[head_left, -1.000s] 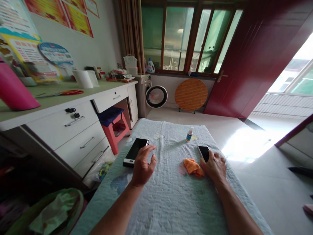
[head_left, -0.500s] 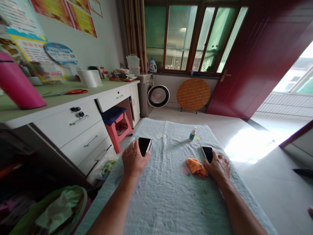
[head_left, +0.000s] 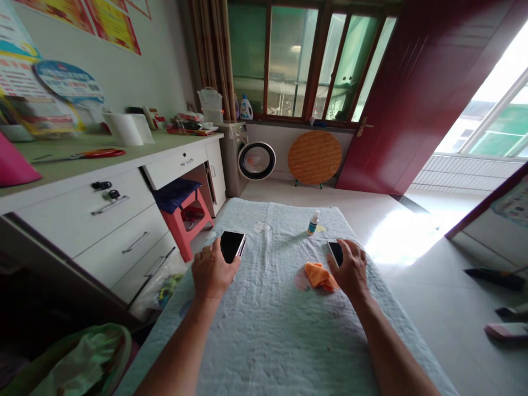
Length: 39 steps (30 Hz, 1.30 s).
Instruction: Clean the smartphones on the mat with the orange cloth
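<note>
My left hand (head_left: 214,270) grips a dark-screened smartphone (head_left: 231,246) by its sides, thumb at the right edge and fingers at the left. Its pale edge looks thick; whether it is one device or a stack I cannot tell. Over on the right, my right hand (head_left: 351,268) is curved over a second smartphone (head_left: 335,251) with a white border, hiding much of it. Just left of that hand lies a crumpled orange cloth (head_left: 318,276). A small spray bottle (head_left: 313,224) with a white top stands upright farther back. All rest on the light blue quilted cover (head_left: 272,319).
A white desk (head_left: 115,220) runs along the left, with a pink stool (head_left: 181,220) under it. Behind are a washing machine with its door (head_left: 256,160) open and a folded round table (head_left: 315,158). A bin (head_left: 119,341) stands at lower left.
My right hand has shifted forward over its smartphone and covers more of the screen. My left hand keeps its grip. The whole view has swung slightly right.
</note>
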{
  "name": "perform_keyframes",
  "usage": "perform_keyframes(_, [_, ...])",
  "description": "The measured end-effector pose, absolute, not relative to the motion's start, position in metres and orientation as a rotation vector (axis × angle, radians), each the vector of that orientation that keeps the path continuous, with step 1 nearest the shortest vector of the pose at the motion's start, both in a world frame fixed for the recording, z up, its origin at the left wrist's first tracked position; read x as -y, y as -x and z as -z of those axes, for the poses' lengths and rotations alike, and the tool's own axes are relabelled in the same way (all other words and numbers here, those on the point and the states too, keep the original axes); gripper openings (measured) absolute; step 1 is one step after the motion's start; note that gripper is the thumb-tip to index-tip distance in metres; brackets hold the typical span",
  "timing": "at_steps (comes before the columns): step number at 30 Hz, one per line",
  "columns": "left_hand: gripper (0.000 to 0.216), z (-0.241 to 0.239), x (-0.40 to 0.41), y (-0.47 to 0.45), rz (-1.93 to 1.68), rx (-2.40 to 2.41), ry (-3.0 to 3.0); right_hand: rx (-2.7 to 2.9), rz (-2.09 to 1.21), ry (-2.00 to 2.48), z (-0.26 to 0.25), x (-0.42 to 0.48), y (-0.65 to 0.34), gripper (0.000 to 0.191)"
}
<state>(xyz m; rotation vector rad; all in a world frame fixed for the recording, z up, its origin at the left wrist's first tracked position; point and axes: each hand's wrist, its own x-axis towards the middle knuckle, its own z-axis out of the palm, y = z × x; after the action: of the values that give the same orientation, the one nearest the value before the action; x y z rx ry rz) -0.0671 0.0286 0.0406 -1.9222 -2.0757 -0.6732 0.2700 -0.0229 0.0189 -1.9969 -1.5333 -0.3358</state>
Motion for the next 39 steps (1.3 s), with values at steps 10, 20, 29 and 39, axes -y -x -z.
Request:
perform_keyframes(10, [0.067, -0.046, -0.025, 0.062, 0.792, 2.018, 1.907, 1.993, 0.04, 1.794, -0.031, 0.031, -0.245, 0.031])
perform_keyframes(20, [0.064, -0.039, -0.008, 0.024, 1.261, 1.68, 2.4, 2.109, -0.078, 1.88, -0.034, 0.034, -0.233, 0.014])
perform_keyframes(29, [0.055, -0.015, -0.005, -0.011, 1.741, 1.917, 2.676, 2.014, -0.147, 1.74, -0.023, 0.031, -0.224, 0.018])
perform_keyframes(39, [0.054, -0.011, -0.008, -0.012, 1.204, 1.931, 2.695, 1.809, -0.127, 1.73, -0.016, 0.025, -0.216, 0.015])
